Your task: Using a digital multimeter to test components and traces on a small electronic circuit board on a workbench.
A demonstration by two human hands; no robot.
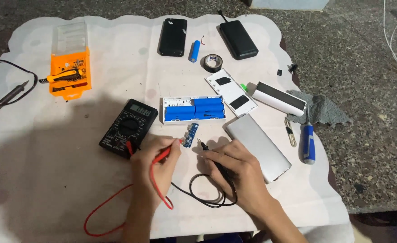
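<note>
- Probes first: our left hand (156, 164) has its fingers closed around the red probe (166, 153), tip aimed at the small blue circuit board (190, 135). Whether the tip is actually touching the board or just short of it, we can't tell.
- Our right hand (234, 168) has its fingers pinched shut on the black probe (209, 153), tip hanging just beside the board's right edge.
- That board sits on the white cloth (50, 148), right below the white battery tray (193, 109) with its blue cells. It looks tiny, light and stiff, so we reckon it'll skate around if poked hard. Best held by the edges, not the components.
- Probes look like rigid plastic sticks with floppy leads; gripping near the tip like a pen seems to give the steadiest aim. The red lead loops down toward us, the black one coils under our right palm.
- Black multimeter (129, 127) lies just left of the board, leads plugged in.
- Around it: silver case shell (258, 146) to the right, blue-handled screwdriver (307, 143) further right, loose blue cell (194, 51) and roll of black tape (212, 63) up top, two black power banks, orange tool box (70, 72), soldering iron (5, 100) at the far left.
- Cloth is a bit grubby and soft, spread over a speckled stone tabletop (369, 90). Lighting is dim-ish, and our arms throw a big shadow.
</note>
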